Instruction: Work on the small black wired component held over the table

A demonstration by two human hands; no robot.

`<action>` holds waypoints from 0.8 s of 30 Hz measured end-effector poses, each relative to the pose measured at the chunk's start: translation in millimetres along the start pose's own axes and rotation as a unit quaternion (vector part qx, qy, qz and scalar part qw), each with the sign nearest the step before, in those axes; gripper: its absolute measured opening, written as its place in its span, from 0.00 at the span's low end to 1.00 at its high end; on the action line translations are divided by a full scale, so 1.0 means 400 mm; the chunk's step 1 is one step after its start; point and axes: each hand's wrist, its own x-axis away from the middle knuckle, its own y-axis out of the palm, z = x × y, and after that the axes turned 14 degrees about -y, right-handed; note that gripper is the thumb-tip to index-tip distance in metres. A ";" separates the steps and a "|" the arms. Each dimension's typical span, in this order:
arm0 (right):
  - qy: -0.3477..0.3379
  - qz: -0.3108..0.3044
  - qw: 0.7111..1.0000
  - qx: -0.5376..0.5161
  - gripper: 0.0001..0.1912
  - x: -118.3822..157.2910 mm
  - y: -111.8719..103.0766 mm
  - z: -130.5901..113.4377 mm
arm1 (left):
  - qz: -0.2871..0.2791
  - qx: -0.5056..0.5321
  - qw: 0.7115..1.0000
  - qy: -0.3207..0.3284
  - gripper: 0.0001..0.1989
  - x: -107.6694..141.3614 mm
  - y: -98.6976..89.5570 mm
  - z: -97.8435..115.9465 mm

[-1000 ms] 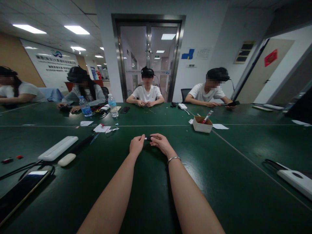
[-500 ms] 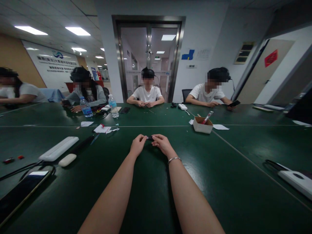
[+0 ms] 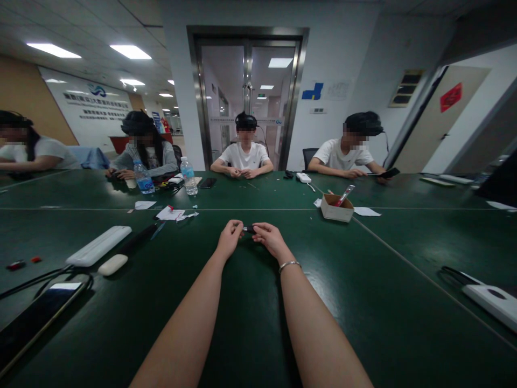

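A small dark object with a silvery end [image 3: 250, 229] lies between my hands, just above the green table [image 3: 250, 302]. It looks like a USB stick, but it is too small to be sure. My right hand [image 3: 270, 239] pinches its dark part between thumb and fingers. At the silvery end, the thumb and forefinger of my left hand [image 3: 229, 239] are closed in a pinch. Part of the object is covered by my fingertips. A silver bangle [image 3: 290, 264] circles my right wrist.
To my left lie a white power bank [image 3: 99, 246], a white rounded case [image 3: 113, 265], a phone [image 3: 40, 318] and cables. Ahead right stands a small open box [image 3: 337, 209]. Paper scraps [image 3: 170, 213] and bottles [image 3: 144, 178] are farther off. Several people sit across the table.
Slightly more of the silvery end shows between my hands. My left fingers have shifted up a little. My right hand stays nearly where it was.
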 end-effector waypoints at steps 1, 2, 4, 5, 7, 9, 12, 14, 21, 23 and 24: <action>0.000 -0.002 1.000 0.001 0.12 0.000 0.000 0.000 | 0.003 0.004 1.000 -0.003 0.14 -0.002 0.000 -0.002; -0.001 -0.004 1.000 0.001 0.12 0.000 -0.001 0.000 | 0.007 0.005 1.000 0.000 0.14 -0.004 0.000 -0.004; 0.001 -0.005 1.000 0.002 0.12 -0.001 -0.002 0.000 | 0.016 0.002 1.000 0.008 0.13 -0.008 0.000 -0.008; 0.002 -0.004 1.000 0.003 0.12 -0.001 -0.003 0.001 | 0.020 0.003 1.000 0.007 0.13 -0.011 0.000 -0.010; 0.003 -0.002 1.000 0.003 0.13 -0.002 -0.004 0.001 | 0.022 0.010 1.000 0.000 0.13 -0.016 0.002 -0.015; 0.003 -0.003 1.000 0.004 0.12 -0.002 -0.004 0.002 | 0.017 0.019 1.000 -0.002 0.13 -0.020 0.003 -0.019; 0.002 -0.007 1.000 0.008 0.12 -0.003 -0.004 0.005 | 0.019 0.018 1.000 0.015 0.12 -0.022 0.004 -0.022; 0.000 -0.007 1.000 0.010 0.12 -0.004 -0.005 0.007 | 0.025 0.014 1.000 0.012 0.12 -0.021 0.003 -0.020; -0.003 -0.011 1.000 0.009 0.13 -0.008 -0.008 0.013 | -0.006 -0.005 1.000 0.007 0.11 -0.016 0.000 -0.017; -0.003 -0.012 1.000 0.012 0.13 -0.007 -0.008 0.012 | -0.004 -0.007 1.000 -0.004 0.12 -0.019 0.000 -0.020; -0.004 -0.012 1.000 0.012 0.13 -0.007 -0.008 0.012 | -0.008 -0.006 1.000 -0.011 0.12 -0.020 0.000 -0.021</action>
